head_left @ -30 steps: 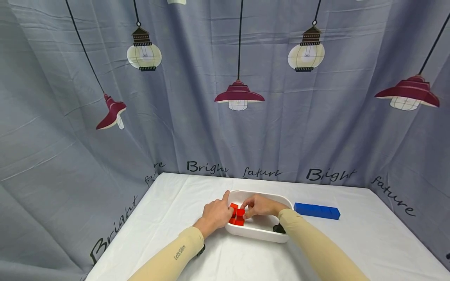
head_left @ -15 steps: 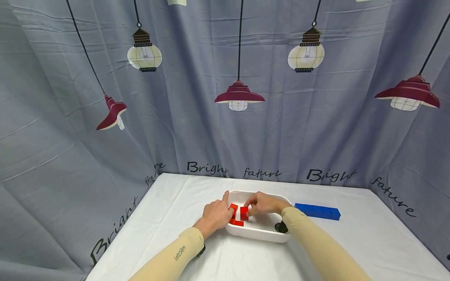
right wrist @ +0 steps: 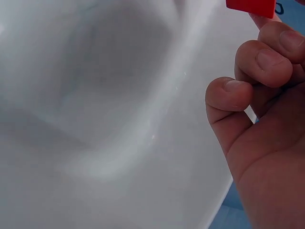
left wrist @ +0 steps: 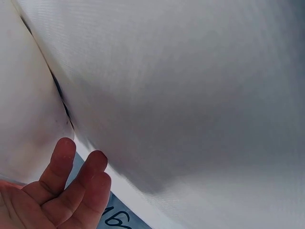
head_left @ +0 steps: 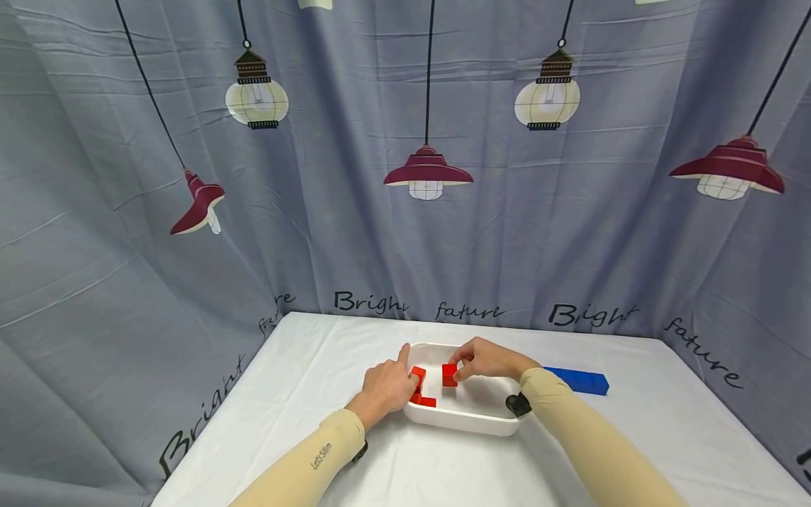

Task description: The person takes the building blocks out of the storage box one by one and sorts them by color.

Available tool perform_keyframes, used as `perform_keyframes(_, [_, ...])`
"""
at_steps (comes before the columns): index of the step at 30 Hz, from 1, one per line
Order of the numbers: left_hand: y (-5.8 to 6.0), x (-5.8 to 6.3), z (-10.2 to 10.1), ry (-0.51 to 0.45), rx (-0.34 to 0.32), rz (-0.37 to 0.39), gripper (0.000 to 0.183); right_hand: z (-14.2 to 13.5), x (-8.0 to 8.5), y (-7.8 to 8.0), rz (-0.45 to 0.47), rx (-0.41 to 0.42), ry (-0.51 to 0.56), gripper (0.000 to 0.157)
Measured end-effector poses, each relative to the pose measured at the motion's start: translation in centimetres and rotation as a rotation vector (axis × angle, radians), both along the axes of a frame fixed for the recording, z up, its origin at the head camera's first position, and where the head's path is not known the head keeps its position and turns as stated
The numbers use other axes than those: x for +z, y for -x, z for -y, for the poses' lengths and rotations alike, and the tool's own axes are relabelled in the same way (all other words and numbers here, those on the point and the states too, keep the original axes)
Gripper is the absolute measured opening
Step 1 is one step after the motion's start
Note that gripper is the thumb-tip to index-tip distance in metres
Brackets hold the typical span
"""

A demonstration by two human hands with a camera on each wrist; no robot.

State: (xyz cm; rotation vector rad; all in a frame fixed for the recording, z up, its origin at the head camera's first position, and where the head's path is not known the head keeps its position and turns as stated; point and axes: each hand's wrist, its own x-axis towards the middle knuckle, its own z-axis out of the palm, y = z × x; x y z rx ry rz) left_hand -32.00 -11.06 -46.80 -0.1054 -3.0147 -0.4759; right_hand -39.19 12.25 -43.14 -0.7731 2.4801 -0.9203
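A white tray (head_left: 459, 420) stands on the table. My left hand (head_left: 385, 386) grips its left end, thumb inside by the red blocks (head_left: 418, 377) and index finger stretched along the rim. Three loosely bent fingers (left wrist: 95, 186) show outside the tray's wall in the left wrist view. Over the tray, my right hand (head_left: 491, 358) pinches a red cube (head_left: 449, 375) between thumb and fingertips. Part of that cube (right wrist: 252, 5) shows at the top of the right wrist view. Another low red piece (head_left: 428, 402) lies in the tray's left end.
A blue bar of joined blocks (head_left: 586, 382) lies right of the tray, partly behind my right wrist. A white cloth covers the table (head_left: 342, 338). A grey curtain (head_left: 355, 232) printed with lamps hangs behind it. A black device (head_left: 518, 404) is at my right wrist.
My right hand has drawn the red cube away from the other red blocks, rightward and slightly back, and it now appears raised. My left hand keeps its place on the tray.
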Motion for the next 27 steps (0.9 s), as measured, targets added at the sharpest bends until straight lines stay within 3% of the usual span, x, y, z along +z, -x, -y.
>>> perform_keyframes(27, [-0.1,0.2,0.1,-0.003,-0.008,0.011,0.069,-6.4,3.1,-2.5,-0.072,-0.072,-0.001,0.033])
